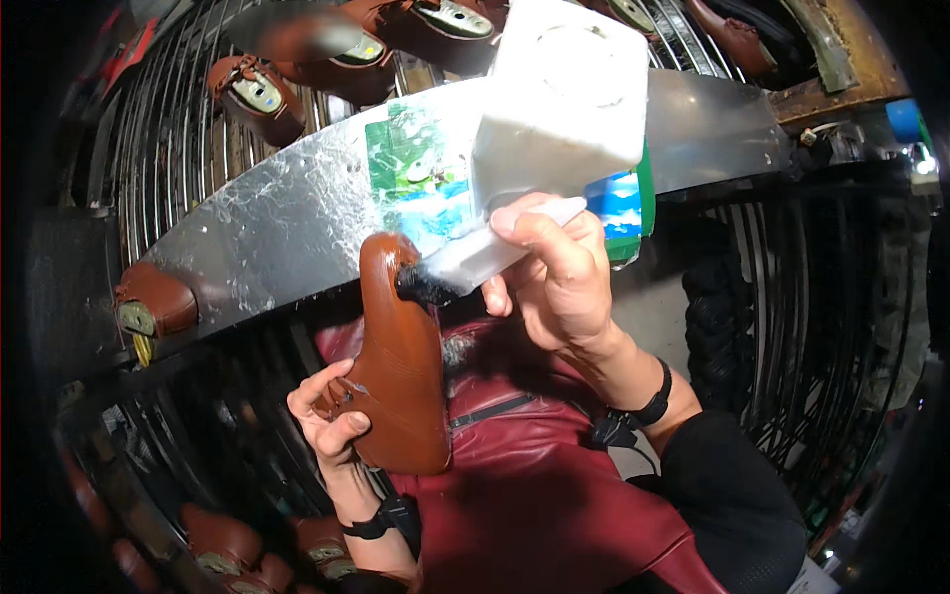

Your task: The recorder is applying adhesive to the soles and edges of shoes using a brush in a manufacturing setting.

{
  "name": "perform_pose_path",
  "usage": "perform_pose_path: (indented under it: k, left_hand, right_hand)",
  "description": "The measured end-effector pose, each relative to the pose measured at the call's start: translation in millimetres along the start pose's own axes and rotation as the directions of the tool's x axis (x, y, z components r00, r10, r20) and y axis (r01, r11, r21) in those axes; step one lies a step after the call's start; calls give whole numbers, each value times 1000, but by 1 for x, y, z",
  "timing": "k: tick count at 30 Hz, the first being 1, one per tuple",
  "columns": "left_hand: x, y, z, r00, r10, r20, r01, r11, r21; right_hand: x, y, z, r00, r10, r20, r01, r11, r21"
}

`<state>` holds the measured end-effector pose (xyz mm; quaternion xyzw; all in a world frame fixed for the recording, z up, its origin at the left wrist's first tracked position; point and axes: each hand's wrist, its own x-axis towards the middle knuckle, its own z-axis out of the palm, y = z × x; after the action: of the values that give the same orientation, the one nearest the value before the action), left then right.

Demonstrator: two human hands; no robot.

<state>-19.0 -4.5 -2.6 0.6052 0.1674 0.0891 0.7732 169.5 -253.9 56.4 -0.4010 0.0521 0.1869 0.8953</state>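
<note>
My left hand grips a brown leather shoe by its near, wider end, fingers and thumb at its left side. The shoe stands lengthwise, its narrow end up by the bench edge and looking wet and shiny there. My right hand is closed round the pale handle of a brush. Its black bristles touch the right side of the shoe near that narrow end. Just beyond my right hand is a white plastic container with a square shape, standing on a green and blue printed piece.
A curved metal bench, smeared with whitish residue, runs across in front of me. Behind it, a rack of metal rods carries several brown shoes. One brown shoe sits at the left bench end. More shoes lie low at left.
</note>
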Motion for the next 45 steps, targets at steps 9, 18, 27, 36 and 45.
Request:
perform_pose_path:
  k: [9, 18, 27, 36, 45]
  left_hand:
    - [13, 4, 17, 993, -74, 93, 106, 905, -413]
    - [20, 13, 9, 998, -38, 48, 50, 951, -304]
    - [20, 31, 23, 997, -83, 0, 79, 943, -322]
    - [19, 34, 56, 976, -217, 25, 172, 694, -699]
    - [0, -60, 2, 970, -69, -232, -55, 871, -488]
  right_hand:
    - [-85, 26, 12, 992, -53, 113, 85, 951, -299]
    - [-106, 19, 17, 856, -139, 499, 407, 776, -482]
    - [-103, -6, 25, 820, -85, 566, 460, 687, -563]
    - [-70, -34, 36, 661, -103, 743, 594, 676, -435]
    - [22, -35, 38, 539, -49, 841, 623, 695, -359]
